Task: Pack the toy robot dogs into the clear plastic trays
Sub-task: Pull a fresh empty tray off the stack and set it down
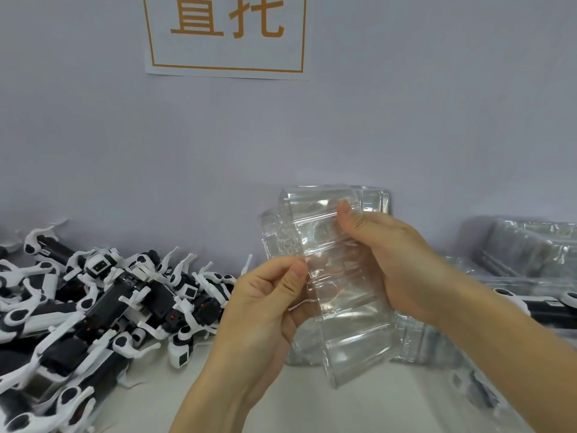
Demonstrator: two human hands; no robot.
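One clear plastic tray (340,292) is held upright above the bench (312,398), between both hands. Judged thin, light, flexible and slick; likely to buckle if squeezed mid-panel, so best taken at the edges and moulded ribs. Left hand (265,304) pinches its left edge between thumb and fingers; right hand (387,254) grips the right side, thumb on the front face, fingers behind. More nested trays (374,198) stand just behind it. Toy robot dogs (93,301), black and white, lie heaped on the bench to the left, apart from both hands. Packed trays (530,257) sit at right. A paper sign (224,35) hangs on the wall.
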